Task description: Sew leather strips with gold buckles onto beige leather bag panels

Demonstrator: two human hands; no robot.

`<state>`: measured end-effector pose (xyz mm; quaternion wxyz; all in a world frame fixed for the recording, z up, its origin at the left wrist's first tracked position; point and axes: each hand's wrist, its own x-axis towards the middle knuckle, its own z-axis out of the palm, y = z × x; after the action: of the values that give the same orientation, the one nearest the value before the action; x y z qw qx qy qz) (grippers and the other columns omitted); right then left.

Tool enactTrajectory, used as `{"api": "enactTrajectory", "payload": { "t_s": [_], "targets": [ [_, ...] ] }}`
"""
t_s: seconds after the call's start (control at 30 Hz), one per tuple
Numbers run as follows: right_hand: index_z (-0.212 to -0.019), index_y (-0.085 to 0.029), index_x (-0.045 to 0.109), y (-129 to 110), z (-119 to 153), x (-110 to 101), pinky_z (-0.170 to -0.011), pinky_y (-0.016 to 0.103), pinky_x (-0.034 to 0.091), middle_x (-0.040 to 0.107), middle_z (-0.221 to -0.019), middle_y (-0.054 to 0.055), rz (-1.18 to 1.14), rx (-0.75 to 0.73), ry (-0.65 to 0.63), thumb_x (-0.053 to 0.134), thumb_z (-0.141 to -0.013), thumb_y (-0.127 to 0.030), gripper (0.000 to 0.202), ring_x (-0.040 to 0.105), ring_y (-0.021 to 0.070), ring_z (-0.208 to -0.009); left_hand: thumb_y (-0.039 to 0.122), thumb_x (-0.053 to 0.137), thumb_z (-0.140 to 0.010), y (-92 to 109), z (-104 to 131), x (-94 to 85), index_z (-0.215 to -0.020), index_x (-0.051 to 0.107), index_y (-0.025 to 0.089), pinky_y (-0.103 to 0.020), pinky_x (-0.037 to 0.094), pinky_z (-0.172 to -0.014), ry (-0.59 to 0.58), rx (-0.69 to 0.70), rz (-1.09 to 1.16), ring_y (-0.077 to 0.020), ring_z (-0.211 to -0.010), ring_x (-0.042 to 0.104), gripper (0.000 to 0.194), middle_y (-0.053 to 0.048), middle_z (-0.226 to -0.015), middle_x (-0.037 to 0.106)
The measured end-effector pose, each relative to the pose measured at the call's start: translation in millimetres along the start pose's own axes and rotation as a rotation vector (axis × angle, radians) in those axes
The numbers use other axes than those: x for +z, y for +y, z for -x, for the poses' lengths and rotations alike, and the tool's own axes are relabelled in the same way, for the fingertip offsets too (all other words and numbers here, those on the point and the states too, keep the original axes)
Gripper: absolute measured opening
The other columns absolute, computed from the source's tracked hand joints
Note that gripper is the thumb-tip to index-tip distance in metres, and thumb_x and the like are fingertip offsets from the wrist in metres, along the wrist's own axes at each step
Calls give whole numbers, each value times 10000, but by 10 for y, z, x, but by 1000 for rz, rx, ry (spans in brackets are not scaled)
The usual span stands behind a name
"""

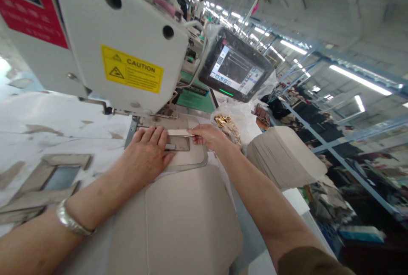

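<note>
A narrow pale strip (178,132) lies across the flat metal plate (180,143) of the sewing machine. My left hand (149,149) rests palm down over the strip's left part, fingers stretched out and thumb apart. The strip's right end is pinched between the thumb and fingers of my right hand (204,135). Under the plate shows a beige rounded panel (197,156). Nearer to me lie larger beige panels (191,219), partly beneath my left forearm.
The machine head (127,24) with a yellow caution label hangs at the upper left. Behind my right hand are a lit screen (237,69) and a plastic bag of gold-coloured pieces (226,124). A stack of beige panels (283,156) stands at the right.
</note>
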<state>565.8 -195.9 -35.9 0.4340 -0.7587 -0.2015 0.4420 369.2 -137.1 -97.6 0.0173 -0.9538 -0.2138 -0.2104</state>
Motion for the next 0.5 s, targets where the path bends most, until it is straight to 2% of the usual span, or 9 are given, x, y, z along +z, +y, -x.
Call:
{"api": "enactTrajectory", "payload": {
  "t_s": [0.27,0.5],
  "targets": [
    [-637,-134,525,-27,-4,42,-452,158,509,554,-454,-35,144,19,50,671,-897,-47,311,523,69,-390,398,444,-940,2,-3,11,-1329,558,-54,-578,394,-1071,7,4,35,-457,-1303,526,608,-311,-1401,557],
    [-598,-162,481,-39,-45,71,-354,132,412,513,-378,-50,329,44,57,728,-873,-111,373,468,65,-307,403,457,-936,-10,26,13,-1332,556,-35,-570,398,-1080,13,1,7,-435,-1313,524,599,-296,-1406,561]
  ]
}}
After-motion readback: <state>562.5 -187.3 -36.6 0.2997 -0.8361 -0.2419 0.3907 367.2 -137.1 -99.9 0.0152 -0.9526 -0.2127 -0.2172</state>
